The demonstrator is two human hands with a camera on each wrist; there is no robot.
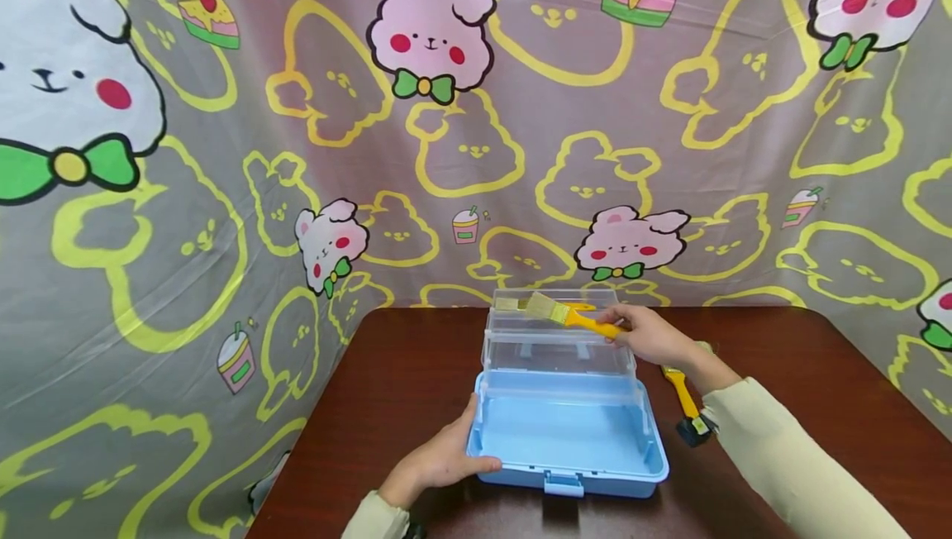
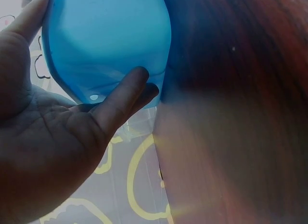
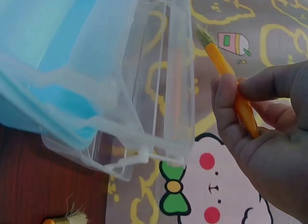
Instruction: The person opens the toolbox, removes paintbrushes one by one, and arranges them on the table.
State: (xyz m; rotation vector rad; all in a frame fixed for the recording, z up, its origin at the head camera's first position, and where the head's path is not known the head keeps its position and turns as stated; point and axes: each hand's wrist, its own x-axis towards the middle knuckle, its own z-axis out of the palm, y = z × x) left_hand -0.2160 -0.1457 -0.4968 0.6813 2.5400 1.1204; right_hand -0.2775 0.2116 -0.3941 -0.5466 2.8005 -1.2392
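A light-blue plastic toolbox (image 1: pixel 568 436) stands unfolded on the table, with clear tiered trays (image 1: pixel 561 349) raised at its back. My left hand (image 1: pixel 449 448) rests against its left front corner, thumb along the front wall and straight fingers on the side wall (image 2: pixel 110 46). Over the upper tray, my right hand (image 1: pixel 654 336) pinches a paintbrush (image 1: pixel 587 322) by its yellow handle, bristles pointing left. Behind it, a second paintbrush (image 1: pixel 509 304) lies in the top tray, partly covered. The right wrist view shows thumb and fingers round the held brush's handle (image 3: pixel 245 113).
Another yellow-handled paintbrush (image 1: pixel 678 386) lies on the table right of the toolbox, partly hidden by my right forearm. A blue latch (image 1: pixel 564 484) hangs at the toolbox's front. The dark wooden table (image 1: pixel 402 374) meets a patterned curtain (image 1: pixel 521 126) behind and beside it.
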